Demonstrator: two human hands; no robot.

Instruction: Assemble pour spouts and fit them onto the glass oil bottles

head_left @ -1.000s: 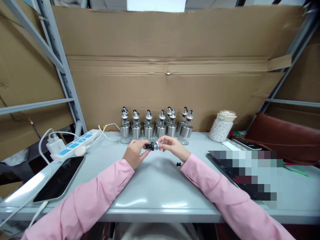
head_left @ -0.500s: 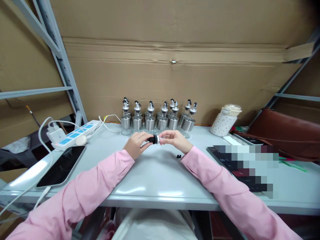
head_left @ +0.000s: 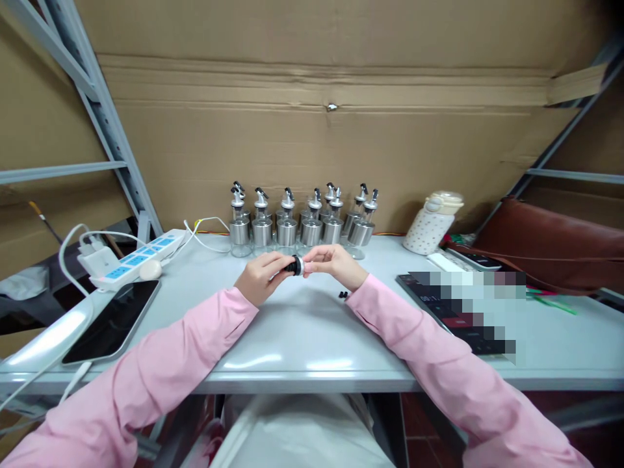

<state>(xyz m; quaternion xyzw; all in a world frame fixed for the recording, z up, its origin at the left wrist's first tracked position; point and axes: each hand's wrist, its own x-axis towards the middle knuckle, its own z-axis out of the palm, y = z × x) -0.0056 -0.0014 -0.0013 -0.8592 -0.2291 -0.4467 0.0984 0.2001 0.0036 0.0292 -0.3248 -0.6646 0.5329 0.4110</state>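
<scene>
Fitting point(head_left: 299, 264), black and silver, pinched in left hand point(head_left: 260, 278) and right hand point(head_left: 338, 266); ends partly covered, details too small.

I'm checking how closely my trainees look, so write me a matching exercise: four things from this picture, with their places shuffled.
Things
1. black-and-silver cylindrical piece
2. glass-and-steel spouted bottles
3. white spotted flask with cream lid
4. long white power strip with blue socket panels

Places
A. at the left, beyond the flat black-screened device
B. clustered at back centre
C. between the left hand and right hand
D. at the right, beside the brown leather bag

Pairs: 1-C, 2-B, 3-D, 4-A
</scene>
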